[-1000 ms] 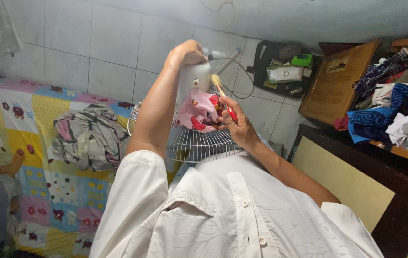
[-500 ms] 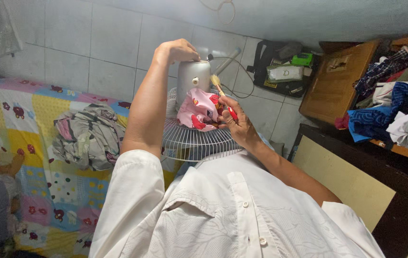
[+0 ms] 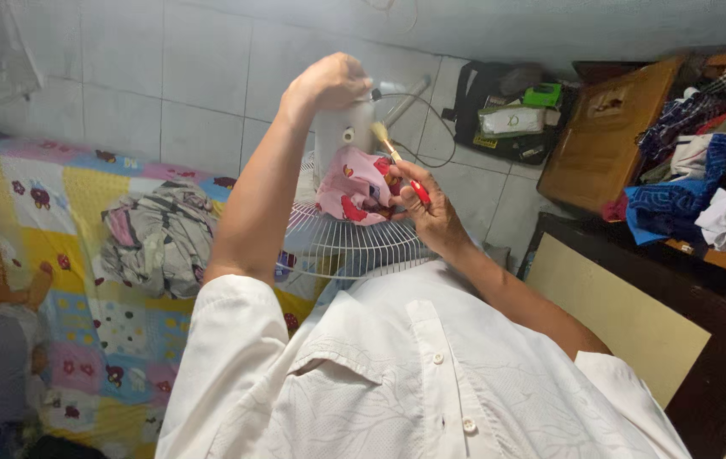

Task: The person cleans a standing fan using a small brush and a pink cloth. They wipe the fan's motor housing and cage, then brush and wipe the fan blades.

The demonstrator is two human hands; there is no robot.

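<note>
At upper centre of the frame, the left hand (image 3: 329,82) grips the top of a white fan motor housing (image 3: 344,136) above its wire grille (image 3: 341,242), while the right hand (image 3: 425,208) pinches a red-handled brush (image 3: 395,157) and a pink patterned cloth (image 3: 354,185) against the housing.
</note>
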